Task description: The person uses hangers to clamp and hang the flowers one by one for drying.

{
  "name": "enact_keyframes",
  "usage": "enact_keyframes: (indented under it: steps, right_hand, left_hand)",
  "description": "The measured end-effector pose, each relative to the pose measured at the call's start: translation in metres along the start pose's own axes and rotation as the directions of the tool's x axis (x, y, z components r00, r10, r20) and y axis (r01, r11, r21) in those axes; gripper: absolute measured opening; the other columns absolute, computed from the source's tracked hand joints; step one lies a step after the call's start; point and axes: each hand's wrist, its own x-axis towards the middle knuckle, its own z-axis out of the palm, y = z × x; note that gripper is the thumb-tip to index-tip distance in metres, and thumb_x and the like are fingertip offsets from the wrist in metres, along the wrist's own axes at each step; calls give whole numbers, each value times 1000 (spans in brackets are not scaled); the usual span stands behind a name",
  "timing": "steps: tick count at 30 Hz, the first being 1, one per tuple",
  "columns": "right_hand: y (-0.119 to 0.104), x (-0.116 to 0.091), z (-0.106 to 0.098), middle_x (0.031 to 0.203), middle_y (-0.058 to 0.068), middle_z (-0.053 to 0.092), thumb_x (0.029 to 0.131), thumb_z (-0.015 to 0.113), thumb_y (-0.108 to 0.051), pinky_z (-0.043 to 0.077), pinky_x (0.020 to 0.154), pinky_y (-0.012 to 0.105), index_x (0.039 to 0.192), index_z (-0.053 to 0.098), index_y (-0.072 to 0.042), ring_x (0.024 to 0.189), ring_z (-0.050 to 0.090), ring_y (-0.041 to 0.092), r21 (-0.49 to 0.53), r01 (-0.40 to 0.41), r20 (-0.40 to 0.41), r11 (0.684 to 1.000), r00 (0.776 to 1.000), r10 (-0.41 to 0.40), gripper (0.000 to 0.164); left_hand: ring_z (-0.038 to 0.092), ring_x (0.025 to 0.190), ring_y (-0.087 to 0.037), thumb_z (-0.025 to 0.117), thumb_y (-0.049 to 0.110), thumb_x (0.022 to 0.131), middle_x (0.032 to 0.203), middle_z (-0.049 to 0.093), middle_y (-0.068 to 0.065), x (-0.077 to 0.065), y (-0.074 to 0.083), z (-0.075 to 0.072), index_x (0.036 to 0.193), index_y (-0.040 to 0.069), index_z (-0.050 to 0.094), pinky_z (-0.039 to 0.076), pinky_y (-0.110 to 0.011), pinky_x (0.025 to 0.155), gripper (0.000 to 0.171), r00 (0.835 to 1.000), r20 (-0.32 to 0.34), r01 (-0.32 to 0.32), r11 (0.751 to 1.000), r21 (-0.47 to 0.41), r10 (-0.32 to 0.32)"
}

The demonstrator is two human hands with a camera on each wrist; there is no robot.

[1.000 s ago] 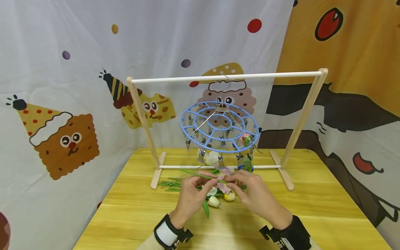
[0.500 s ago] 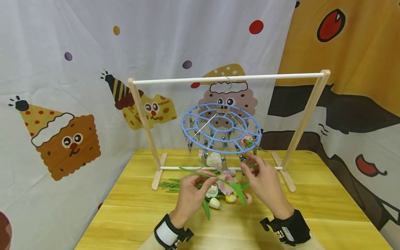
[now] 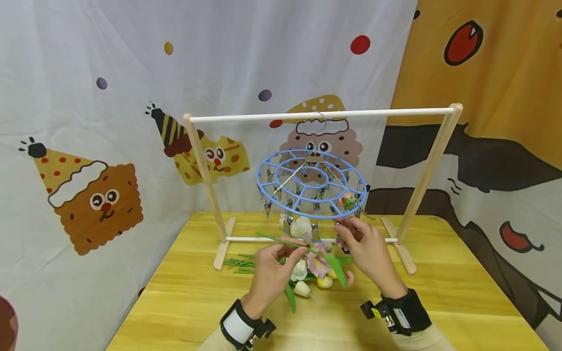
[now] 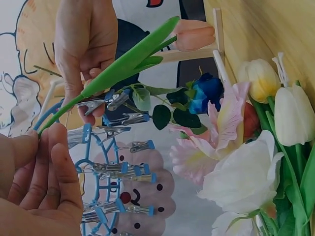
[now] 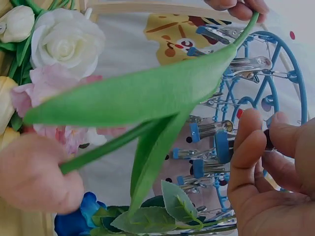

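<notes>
My left hand pinches the green stem of a peach tulip between thumb and fingers. The stem slants, with its long leaf and bloom pointing right in the head view. At the front right of a round blue clip hanger, my right hand pinches a metal clip with a blue tip. Thumb and fingers partly cover that clip. A blue rose with leafy stem hangs beside the right hand, and a pink flower hangs at the ring's right.
The hanger hooks over the white top bar of a wooden stand on the table. A white rose hangs at the ring's front. Below lie cut flowers, among them a pink one, white tulip and yellow tulip.
My right hand has left the tulip stem and moved up and right to a clip on the hanger. My left hand stays in place with the tulip, whose leaf now shows.
</notes>
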Motion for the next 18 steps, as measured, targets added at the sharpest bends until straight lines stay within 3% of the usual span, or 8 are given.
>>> enact_keyframes:
  steps: [8, 18]
  right_hand:
    - [-5, 2, 4, 80, 1, 78, 116, 76, -22, 56, 62, 28, 124, 84, -11, 64, 71, 10, 47, -4, -2, 999, 1000, 4, 17]
    - [-9, 1, 8, 100, 18, 89, 111, 80, -12, 66, 70, 28, 120, 82, -3, 72, 78, 8, 122, -17, 5, 992, 1000, 17, 13]
  left_hand:
    - [83, 86, -9, 80, 21, 113, 102, 89, -12, 6, 4, 5, 120, 6, 86, 44, -22, 56, 18, 999, -16, -37, 999, -3, 37]
    - [87, 90, -19, 81, 23, 113, 106, 90, 0, 9, 4, 9, 118, 12, 87, 61, -23, 69, 14, 999, -35, -30, 1000, 0, 30]
